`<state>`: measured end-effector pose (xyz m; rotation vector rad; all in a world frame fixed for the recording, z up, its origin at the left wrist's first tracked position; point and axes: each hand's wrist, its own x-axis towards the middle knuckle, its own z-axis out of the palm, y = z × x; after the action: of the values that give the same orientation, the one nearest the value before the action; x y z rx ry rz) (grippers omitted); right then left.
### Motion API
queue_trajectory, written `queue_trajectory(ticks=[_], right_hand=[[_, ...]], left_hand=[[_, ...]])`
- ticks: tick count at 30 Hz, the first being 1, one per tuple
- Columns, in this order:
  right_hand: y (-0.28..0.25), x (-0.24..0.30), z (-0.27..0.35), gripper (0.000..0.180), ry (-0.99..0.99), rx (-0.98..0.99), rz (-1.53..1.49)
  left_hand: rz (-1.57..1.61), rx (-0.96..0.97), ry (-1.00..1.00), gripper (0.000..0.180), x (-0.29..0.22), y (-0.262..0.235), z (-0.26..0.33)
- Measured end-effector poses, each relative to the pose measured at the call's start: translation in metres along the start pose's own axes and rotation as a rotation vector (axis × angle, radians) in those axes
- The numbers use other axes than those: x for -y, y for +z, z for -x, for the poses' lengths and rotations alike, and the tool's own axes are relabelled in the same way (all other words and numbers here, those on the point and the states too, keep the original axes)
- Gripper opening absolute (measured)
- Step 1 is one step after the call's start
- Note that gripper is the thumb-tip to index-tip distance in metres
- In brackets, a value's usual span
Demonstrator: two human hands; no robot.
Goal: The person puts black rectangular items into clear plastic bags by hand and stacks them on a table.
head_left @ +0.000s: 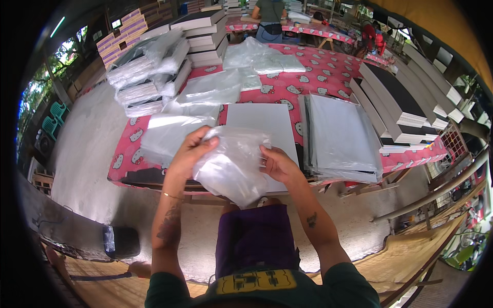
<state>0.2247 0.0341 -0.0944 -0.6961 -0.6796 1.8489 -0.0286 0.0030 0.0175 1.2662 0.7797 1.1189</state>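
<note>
A clear plastic bag [233, 167] hangs between my two hands above the table's near edge, crumpled and catching the light. My left hand [192, 151] grips its upper left side, thumb pressed over the film. On its right edge my right hand [279, 163] pinches the plastic with thumb and fingers. Behind the bag lies a white rectangular sheet or board [262, 115], partly hidden by the bag and my hands. Left of it rests a pile of clear plastic bags [177, 131]. To the right sits a stack of plastic-wrapped white sheets [341, 136] with dark edges.
Tall stacks of dark-topped boards stand at the right [395, 97] and far left [200, 38]. Wrapped bundles [149, 66] are piled at the left edge. More plastic bags [262, 56] lie farther back on the pink patterned tablecloth [328, 72]. A person [269, 20] stands beyond the table.
</note>
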Motion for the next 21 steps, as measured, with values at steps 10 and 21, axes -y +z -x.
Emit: queue_trajectory(ticks=[10,21], right_hand=[[0.017,0.024,0.021,0.023,-0.037,-0.178,-0.202],[-0.094,0.04,0.002,0.055,-0.162,-0.308,-0.051]], left_hand=[[-0.643,-0.223,0.133,0.03,0.052,-0.091,-0.01],[-0.658,-0.727,0.24,0.028,0.099,-0.197,-0.044]])
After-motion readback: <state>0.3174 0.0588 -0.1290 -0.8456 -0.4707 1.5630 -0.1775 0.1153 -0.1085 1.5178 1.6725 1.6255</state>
